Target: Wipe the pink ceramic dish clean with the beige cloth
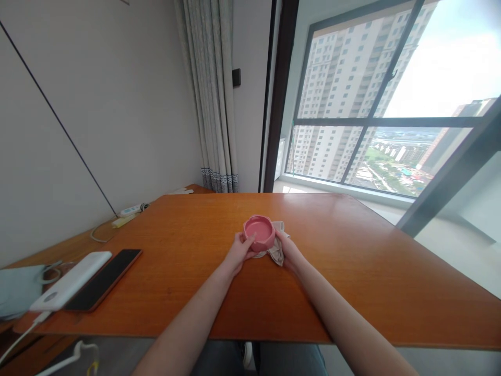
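Observation:
A small pink bowl (259, 233) with a thick, notched rim is held above the middle of the wooden table, its hollow tipped towards me. My left hand (237, 253) is closed on its lower left side, thumb at the rim and fingers beneath. On the right, my right hand (288, 250) is closed on a crumpled pale cloth (277, 254) with a faint pattern, pressing it to the bowl's right side. Part of the cloth shows behind and below the bowl. The fingertips of my right hand are partly hidden by the bowl and the cloth.
The brown wooden table (188, 224) spreads out before me. At its left lie a black phone (105, 279) and a white power bank (72, 279) with a cable. A power strip (131, 210) lies by the wall. Beyond are a curtain (213, 94) and a window (368, 122).

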Demonstrator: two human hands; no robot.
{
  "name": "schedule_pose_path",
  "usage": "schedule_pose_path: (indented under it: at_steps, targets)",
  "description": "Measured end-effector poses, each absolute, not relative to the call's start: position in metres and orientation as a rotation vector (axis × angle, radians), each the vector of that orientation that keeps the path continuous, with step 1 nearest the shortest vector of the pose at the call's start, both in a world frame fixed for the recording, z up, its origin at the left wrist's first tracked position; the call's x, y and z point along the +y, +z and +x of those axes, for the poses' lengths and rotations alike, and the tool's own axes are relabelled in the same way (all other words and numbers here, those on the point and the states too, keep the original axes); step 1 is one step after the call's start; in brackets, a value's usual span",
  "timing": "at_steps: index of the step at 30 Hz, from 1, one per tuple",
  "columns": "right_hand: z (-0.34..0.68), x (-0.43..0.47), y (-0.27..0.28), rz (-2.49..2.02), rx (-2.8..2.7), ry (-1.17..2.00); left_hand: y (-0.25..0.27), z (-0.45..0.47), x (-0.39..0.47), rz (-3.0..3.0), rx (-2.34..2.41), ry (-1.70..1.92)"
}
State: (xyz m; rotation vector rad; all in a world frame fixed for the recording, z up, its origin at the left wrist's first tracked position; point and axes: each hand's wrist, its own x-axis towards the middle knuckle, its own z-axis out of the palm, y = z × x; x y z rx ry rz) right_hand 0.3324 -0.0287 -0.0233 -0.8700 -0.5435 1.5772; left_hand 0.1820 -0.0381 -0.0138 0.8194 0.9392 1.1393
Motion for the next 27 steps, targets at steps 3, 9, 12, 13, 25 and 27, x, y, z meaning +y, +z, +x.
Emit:
schedule_pose_path:
  at_steps: [3, 9, 12, 13, 25, 27]
  targets:
    - [0.336, -0.027, -0.024, -0.947, -0.539, 1.476, -0.017, 0.179, -0.034, 0.866, 0.915, 1.083]
    - [0.342, -0.025, -0.025, -0.895, -0.584, 1.522, -0.014, 0.168, -0.031, 0.908, 0.881, 0.838]
    - [0.339, -0.027, -0.024, -0.847, -0.606, 1.566, -0.012, 0.168, -0.035, 0.948, 0.794, 0.793]
    - [0.338, -0.026, -0.025, -0.834, -0.592, 1.556, -0.012, 0.17, -0.036, 0.945, 0.772, 0.797]
    - [0.338, -0.019, -0.033, -0.811, -0.58, 1.438, -0.009, 0.172, -0.038, 0.968, 0.885, 0.735]
    - [0.336, -0.022, -0.031, -0.804, -0.618, 1.523, -0.008, 0.167, -0.035, 0.994, 0.953, 0.685]
